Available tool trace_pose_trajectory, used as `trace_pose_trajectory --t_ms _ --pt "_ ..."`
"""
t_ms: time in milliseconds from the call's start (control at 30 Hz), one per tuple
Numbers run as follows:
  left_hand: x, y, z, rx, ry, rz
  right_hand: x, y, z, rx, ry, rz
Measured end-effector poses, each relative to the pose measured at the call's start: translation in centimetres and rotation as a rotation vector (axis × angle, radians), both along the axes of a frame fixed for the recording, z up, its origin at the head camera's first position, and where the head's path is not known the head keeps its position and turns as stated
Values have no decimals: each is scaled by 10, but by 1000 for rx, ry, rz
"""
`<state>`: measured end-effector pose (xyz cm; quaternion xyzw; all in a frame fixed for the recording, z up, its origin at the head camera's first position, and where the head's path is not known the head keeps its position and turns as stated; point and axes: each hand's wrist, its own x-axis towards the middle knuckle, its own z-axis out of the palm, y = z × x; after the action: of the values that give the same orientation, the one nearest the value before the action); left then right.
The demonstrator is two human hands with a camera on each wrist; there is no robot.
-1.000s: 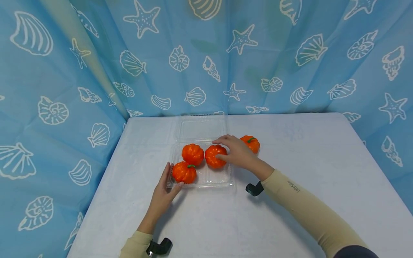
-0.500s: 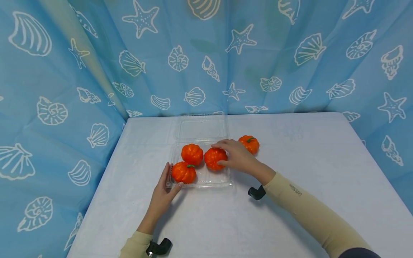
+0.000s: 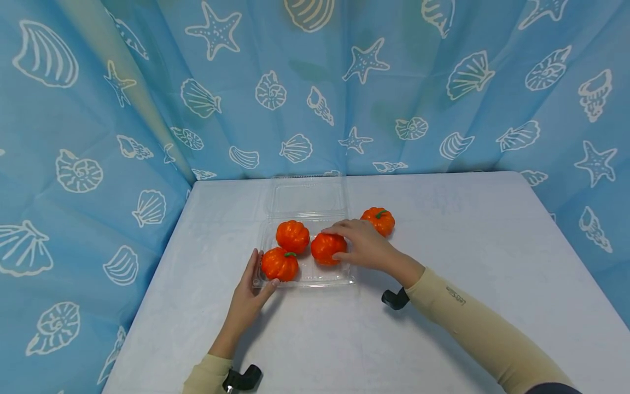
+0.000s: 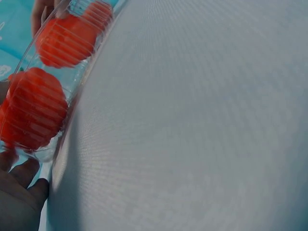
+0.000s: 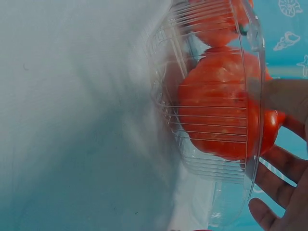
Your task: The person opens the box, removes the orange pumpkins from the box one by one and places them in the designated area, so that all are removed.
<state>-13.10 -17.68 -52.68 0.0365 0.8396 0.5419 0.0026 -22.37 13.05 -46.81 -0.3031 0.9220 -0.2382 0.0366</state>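
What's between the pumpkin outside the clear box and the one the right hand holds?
In the head view, the right hand and the right wall of the clear clamshell container lie between the outside pumpkin and the held pumpkin.

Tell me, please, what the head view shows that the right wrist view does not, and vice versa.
Only the head view shows the left hand and beige sleeves. Only the right wrist view shows the ribs on the side wall of the clear clamshell container. Both show the right hand gripping an orange pumpkin inside it, the white tablecloth and the blue seashell-print curtain.
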Motion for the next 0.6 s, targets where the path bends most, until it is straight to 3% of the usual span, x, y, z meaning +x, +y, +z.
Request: trace_pose_trajectory --t_ms 333,600 --pt "0 0 -1 -3 19 -1 3 -4 1 -84 -28 -2" --pt "0 0 -1 -9 8 2 4 -5 2 -48 -56 14"
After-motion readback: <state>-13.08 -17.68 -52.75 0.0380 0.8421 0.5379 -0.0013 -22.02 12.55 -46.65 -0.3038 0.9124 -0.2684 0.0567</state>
